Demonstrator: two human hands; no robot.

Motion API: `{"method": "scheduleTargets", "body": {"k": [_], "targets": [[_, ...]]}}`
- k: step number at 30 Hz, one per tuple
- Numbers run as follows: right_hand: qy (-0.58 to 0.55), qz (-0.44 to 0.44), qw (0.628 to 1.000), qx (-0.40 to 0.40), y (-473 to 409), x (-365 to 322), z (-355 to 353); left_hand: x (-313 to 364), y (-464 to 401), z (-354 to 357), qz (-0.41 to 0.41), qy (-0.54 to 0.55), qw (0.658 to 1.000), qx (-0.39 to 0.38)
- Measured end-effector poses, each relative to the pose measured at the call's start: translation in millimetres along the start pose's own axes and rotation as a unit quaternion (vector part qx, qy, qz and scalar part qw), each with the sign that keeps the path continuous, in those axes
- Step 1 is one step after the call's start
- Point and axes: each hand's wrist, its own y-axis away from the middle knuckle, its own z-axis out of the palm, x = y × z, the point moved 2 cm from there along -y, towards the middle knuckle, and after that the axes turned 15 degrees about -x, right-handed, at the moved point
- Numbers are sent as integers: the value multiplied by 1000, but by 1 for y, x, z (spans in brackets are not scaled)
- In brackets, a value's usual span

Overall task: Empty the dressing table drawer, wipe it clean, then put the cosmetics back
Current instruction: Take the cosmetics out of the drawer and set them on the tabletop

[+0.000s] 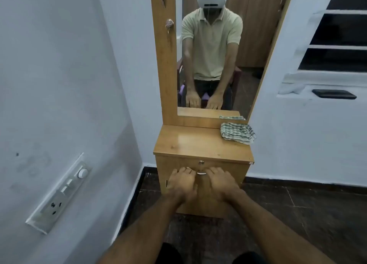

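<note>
Drawer [202, 169] closed, below worktop [190, 144] front edge. Left hand [181, 182] and right hand [220, 184] flanking metal handle [201, 173], fingers loosely spread, holding nothing. Probably stiff, fairly light; best pulled by handle. Soft cloth [237, 133] at back right corner.

In the tall wood-framed mirror [214, 51] you wear a pale yellow-green short-sleeved polo shirt, dark trousers and a light grey headset. Below the mirror, your left hand [181, 184] and right hand [220, 184] are bare, forearms unsleeved; possibly dark trousers show at bottom.
</note>
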Motion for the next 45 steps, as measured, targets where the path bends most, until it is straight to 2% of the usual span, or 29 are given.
{"method": "scheduleTargets", "body": {"k": [2, 4, 13, 16, 18, 20, 22, 24, 27, 30, 35, 45], "targets": [[-41, 0, 997, -63, -11, 5, 8, 0, -12, 11, 0, 15, 998, -62], [-52, 4, 995, -90, -17, 6, 16, -3, -18, 19, 4, 26, 995, -93], [7, 14, 999, -31, -18, 1, 12, -1, -27, 23, 19, 12, 996, -87], [28, 17, 999, -23, -5, -9, 18, 2, -17, 15, 26, -24, 996, -86], [36, 20, 998, -46, 9, -18, 21, 0, -6, 2, 39, -27, 997, -56], [33, 28, 997, -69, 29, -30, 19, -8, 11, -15, 50, 28, 998, 24], [7, 38, 999, -16, 48, -40, 8, -19, 26, -31, 47, 62, 992, 101], [-19, 32, 996, 77, 66, -46, -8, -30, 36, -39, 33, 78, 988, 129], [-43, 16, 988, 145, 81, -45, -21, -38, 44, -35, -7, 50, 998, 47], [-28, 21, 994, 99, 91, -44, -16, -39, 56, -19, -34, 57, 998, -20], [-7, 22, 995, 94, 110, -51, -1, -36, 70, -15, -32, 74, 996, -43], [-27, 14, 999, -13, 139, -63, 2, -38, 82, -10, -30, 78, 982, -167]]}}
